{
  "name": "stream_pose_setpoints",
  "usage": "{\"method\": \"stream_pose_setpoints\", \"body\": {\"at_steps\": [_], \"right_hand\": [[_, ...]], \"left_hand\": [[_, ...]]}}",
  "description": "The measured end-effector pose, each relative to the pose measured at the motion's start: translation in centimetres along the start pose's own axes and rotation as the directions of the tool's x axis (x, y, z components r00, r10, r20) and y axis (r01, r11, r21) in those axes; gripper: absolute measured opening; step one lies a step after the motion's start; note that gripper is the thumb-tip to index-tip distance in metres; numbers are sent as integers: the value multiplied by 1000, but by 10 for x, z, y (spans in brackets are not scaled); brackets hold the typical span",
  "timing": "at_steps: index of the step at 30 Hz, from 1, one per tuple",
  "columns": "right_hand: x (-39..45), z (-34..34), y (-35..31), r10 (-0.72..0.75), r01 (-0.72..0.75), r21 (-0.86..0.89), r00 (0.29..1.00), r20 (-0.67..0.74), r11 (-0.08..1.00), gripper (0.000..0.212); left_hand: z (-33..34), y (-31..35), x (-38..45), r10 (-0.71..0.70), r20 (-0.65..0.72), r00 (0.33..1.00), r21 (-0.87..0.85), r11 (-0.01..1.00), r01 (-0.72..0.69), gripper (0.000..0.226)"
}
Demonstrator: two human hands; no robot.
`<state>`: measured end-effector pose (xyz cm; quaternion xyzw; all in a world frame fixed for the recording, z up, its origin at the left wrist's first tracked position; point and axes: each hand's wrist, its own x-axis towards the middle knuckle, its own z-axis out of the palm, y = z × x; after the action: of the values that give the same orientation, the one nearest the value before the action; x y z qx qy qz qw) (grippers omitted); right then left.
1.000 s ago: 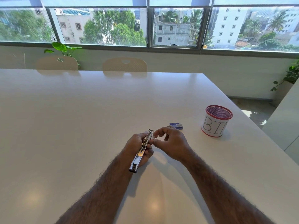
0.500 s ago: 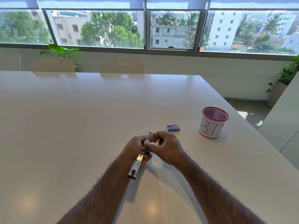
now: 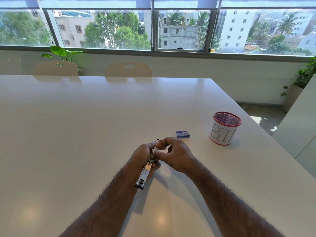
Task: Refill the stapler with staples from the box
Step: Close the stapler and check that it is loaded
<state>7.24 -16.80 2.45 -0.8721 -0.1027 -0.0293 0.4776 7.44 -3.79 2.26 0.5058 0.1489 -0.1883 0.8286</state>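
A slim metal stapler [image 3: 147, 168] is held a little above the white table [image 3: 68, 134], its length running from near me toward the windows. My left hand [image 3: 140, 157] wraps around its middle from the left. My right hand [image 3: 176, 155] sits against the stapler's far end, thumb and fingertips pinched at the top of it; whether staples are between them is hidden. The small blue staple box [image 3: 183, 134] lies shut on the table just beyond my right hand, apart from it.
A red mesh cup wrapped in paper marked "BIN" [image 3: 224, 129] stands right of the box, near the table's right edge. Chairs [image 3: 128, 70] line the far side under the windows. A potted plant [image 3: 306, 77] stands at the right.
My right hand's fingers have closed in tighter on the stapler's far end. The camera has tilted slightly; the box and cup stay where they were.
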Motion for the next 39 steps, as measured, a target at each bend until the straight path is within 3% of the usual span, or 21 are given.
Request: {"method": "stream_pose_setpoints", "body": {"at_steps": [5,12,16,21,24,28,31,34,36,39], "right_hand": [[-1,-1,-3,-46,46,-60,999,-3,997,21],[-9,0,-6,-316,328,-230,945,87,916,8],[-11,-8,-1,-437,415,-470,897,67,779,24],[-9,-18,5,-412,343,-672,909,61,657,47],[-10,-13,3,-402,311,-666,916,18,678,51],[-17,-3,-6,-533,396,-521,835,-138,756,25],[-26,7,-17,-559,488,-371,822,-110,790,27],[-28,14,-19,-540,483,-335,835,-102,809,20],[-27,15,-18,-520,448,-343,840,-155,826,18],[-25,14,-15,-483,353,-535,867,-121,767,25]], "left_hand": [[-4,2,2,-58,56,997,-4,998,58,22],[-7,5,0,-75,56,996,-7,997,76,25],[-8,6,-1,-98,76,992,-48,994,102,19],[-8,4,2,-120,54,991,-38,992,122,35],[-8,3,3,-111,46,993,-56,992,113,36],[-7,4,2,-61,2,998,-93,994,60,27],[-7,3,1,40,-43,998,17,999,-39,27],[-4,4,-2,74,-85,994,74,995,-68,27],[0,5,-5,41,-87,995,-7,999,-42,26],[3,4,-6,10,-32,999,-74,997,-13,23]]}}
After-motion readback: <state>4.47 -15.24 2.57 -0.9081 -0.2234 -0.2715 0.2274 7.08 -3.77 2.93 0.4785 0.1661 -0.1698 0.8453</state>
